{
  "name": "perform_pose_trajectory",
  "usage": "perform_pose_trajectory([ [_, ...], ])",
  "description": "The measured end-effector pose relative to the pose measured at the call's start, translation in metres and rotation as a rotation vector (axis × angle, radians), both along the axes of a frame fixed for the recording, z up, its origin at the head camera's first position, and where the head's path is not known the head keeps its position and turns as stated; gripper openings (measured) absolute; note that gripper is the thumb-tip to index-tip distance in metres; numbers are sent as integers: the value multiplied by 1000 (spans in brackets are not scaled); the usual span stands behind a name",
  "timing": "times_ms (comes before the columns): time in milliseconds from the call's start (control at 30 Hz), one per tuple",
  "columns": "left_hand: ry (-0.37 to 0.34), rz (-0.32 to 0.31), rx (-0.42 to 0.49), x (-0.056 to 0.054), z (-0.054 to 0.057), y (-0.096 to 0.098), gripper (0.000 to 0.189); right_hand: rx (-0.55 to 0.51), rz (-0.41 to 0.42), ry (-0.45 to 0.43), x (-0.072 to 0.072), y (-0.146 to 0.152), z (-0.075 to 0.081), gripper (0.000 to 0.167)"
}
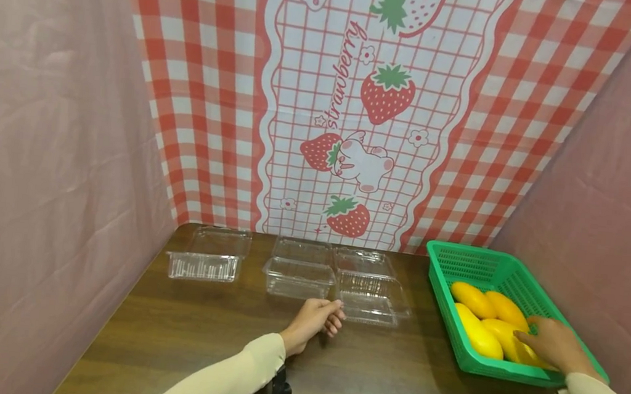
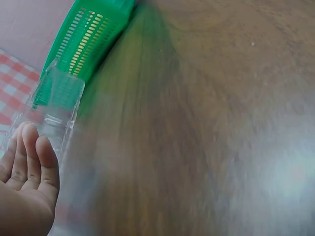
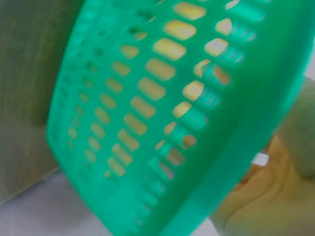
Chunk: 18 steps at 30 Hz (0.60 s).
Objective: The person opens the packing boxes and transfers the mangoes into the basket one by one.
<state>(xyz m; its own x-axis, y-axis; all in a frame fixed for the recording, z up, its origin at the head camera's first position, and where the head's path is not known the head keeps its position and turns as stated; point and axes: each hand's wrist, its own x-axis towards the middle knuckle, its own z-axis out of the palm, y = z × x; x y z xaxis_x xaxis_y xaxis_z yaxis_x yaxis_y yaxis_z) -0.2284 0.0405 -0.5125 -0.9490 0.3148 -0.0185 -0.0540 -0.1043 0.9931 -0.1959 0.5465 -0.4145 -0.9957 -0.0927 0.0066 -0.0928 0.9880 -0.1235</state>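
Observation:
In the head view, several yellow mangoes (image 1: 477, 336) lie inside a green plastic basket (image 1: 440, 306) at the right. My right hand (image 1: 556, 346) reaches over the near right rim, its thumb against the nearest mango (image 1: 510, 336); the other fingers are mostly hidden. The right wrist view shows the basket's slotted wall (image 3: 162, 113), with yellow showing through, and part of that hand (image 3: 266, 196). My left hand (image 1: 314, 320) hovers loosely, holding nothing, by the right-hand clear clamshell box (image 1: 368, 309). Its fingers show lightly bent in the left wrist view.
Two more clear clamshell boxes, the middle one (image 1: 300, 279) and the left one (image 1: 204, 267), stand with lids raised behind them. A strawberry-print cloth (image 1: 350, 113) hangs behind the brown table (image 1: 199, 336). Pink cloths hang on both sides.

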Motion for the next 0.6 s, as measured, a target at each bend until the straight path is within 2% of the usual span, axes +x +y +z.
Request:
perform_pose_trajectory([
  [167,68,-52,-51,2,11,-23,36,-59,57,130,-3,-31,13,54],
  [267,133,-99,-90,5,19,-41,36,-94,72,191,-6,-52,21,54],
  [367,207,-119,-145,11,26,-61,34,-121,86,242,-6,-73,28,54],
  [433,257,-117,-191,16,30,-75,32,-134,97,274,-4,-86,30,54],
  [600,373,-49,-308,23,35,-116,27,-157,136,302,0,-121,37,60],
])
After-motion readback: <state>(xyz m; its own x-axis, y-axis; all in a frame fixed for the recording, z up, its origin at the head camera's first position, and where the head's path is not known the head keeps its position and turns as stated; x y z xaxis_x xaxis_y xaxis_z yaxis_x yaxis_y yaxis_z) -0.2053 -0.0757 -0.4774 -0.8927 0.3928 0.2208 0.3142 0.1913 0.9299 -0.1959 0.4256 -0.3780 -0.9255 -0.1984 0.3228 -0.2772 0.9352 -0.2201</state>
